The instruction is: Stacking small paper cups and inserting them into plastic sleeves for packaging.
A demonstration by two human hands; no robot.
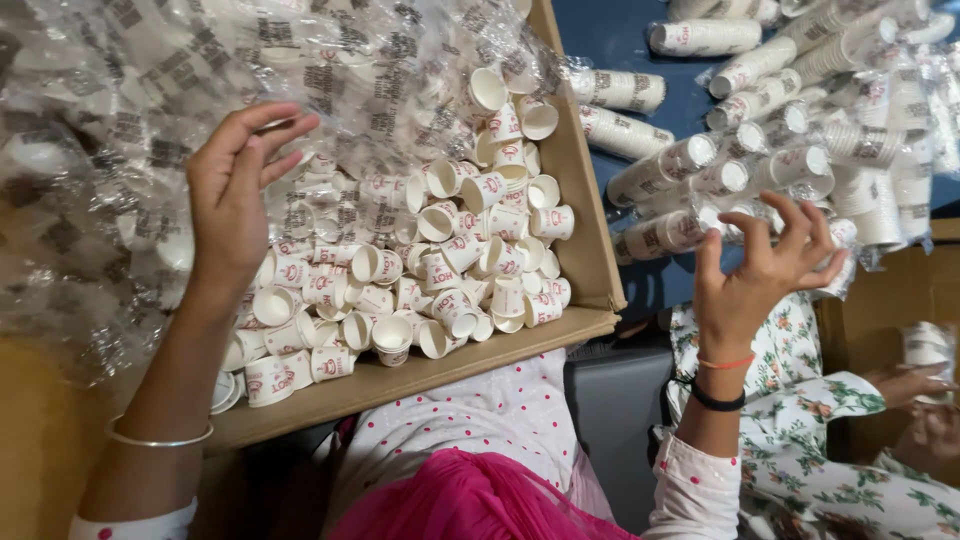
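Glossy crinkled wrap (120,110) over paper cups (440,270)

Small white paper cups (440,270) with red print, loosely heaped in an open cardboard box (585,230).

A packing workshop for paper cups. Loose small white cups (450,270) fill an open cardboard box (590,250) beside clear plastic wrap (110,130). Sleeved stacks of cups (780,130) are heaped on a blue surface (610,40). A second person (850,450) in floral clothing works alongside.
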